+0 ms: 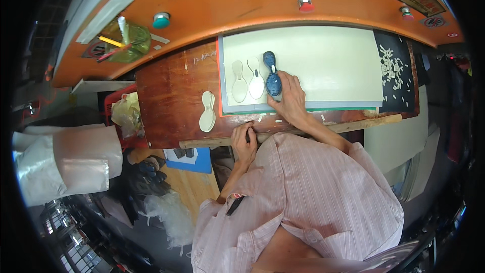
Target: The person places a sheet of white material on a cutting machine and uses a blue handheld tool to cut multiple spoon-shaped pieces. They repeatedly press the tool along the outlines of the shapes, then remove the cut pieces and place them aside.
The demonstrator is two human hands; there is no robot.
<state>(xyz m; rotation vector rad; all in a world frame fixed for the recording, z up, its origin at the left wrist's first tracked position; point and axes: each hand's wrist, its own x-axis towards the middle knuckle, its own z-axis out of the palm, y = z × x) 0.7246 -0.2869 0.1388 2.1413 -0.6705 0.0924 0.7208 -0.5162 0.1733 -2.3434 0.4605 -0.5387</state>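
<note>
A dark blue, speckled, sole-shaped piece (273, 85) with a narrow waist and a small white strip across it lies on the pale sheet (328, 65). My right hand (292, 100) closes on its lower right edge, thumb near the bottom end and fingers along the side. To its left on the sheet are two pale pieces of the same outline, a white one (256, 87) and a cream one (239, 88). My left hand (244, 141) is curled by the table's front edge; something dark shows between its fingers, too small to name.
A small stack of cream sole-shaped pieces (206, 116) lies left of the sheet on the brown table (172, 91). Many small white strips (391, 71) are scattered on a dark mat at right. An orange machine body (227, 5) with push buttons spans the back. A wooden batten (353, 125) edges the front.
</note>
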